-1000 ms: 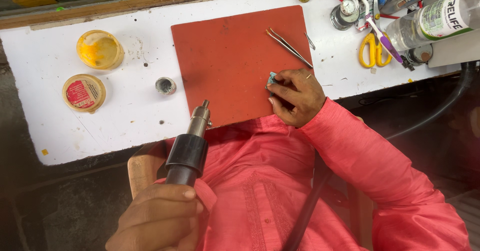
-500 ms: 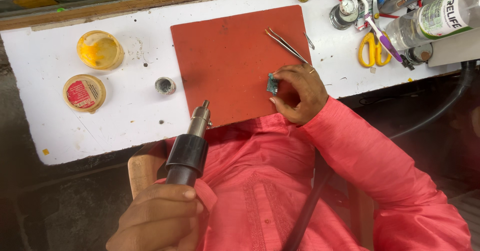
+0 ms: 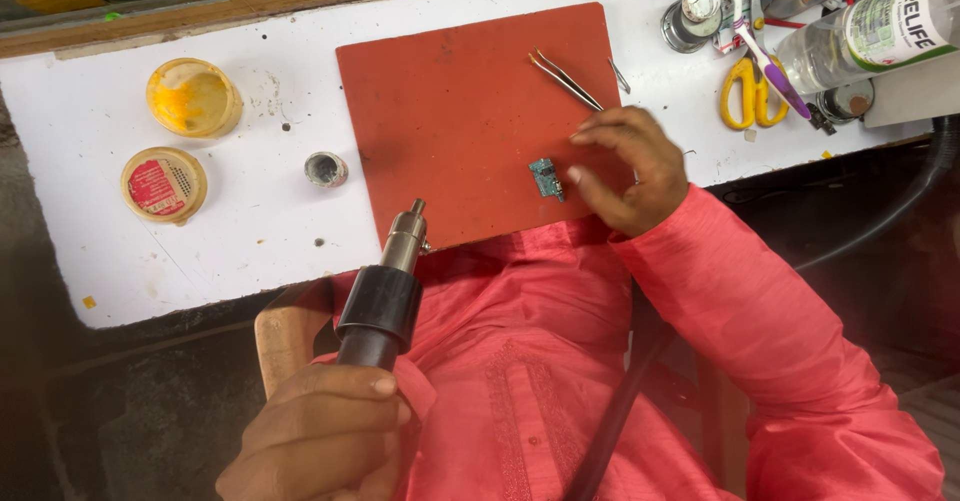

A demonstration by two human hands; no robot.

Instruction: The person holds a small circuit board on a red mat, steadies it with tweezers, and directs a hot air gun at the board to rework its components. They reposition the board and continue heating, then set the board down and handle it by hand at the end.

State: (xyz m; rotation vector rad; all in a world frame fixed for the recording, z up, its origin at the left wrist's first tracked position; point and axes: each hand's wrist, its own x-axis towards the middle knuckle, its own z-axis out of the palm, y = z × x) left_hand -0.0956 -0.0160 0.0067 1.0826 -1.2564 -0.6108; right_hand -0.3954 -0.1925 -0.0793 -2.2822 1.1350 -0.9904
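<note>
My left hand (image 3: 320, 431) grips the black handle of a hot-air gun (image 3: 385, 291), its metal nozzle pointing up at the near edge of the red mat (image 3: 450, 111). A small green circuit board (image 3: 546, 178) lies on the mat's lower right part. My right hand (image 3: 625, 166) hovers just right of the board with fingers spread, empty, one fingertip close to it. Metal tweezers (image 3: 563, 78) lie on the mat above that hand.
On the white bench (image 3: 250, 231) sit a yellow flux tin (image 3: 193, 96), a red-labelled tin (image 3: 163, 184) and a small dark cap (image 3: 325, 169). At the top right are yellow scissors (image 3: 748, 91), a toothbrush (image 3: 760, 51), a clear bottle (image 3: 880, 26). A black hose (image 3: 620, 391) crosses my lap.
My right hand let go of the small circuit board, which now lies on the mat, and the fingers opened and drew slightly right. The hot-air gun stayed put.
</note>
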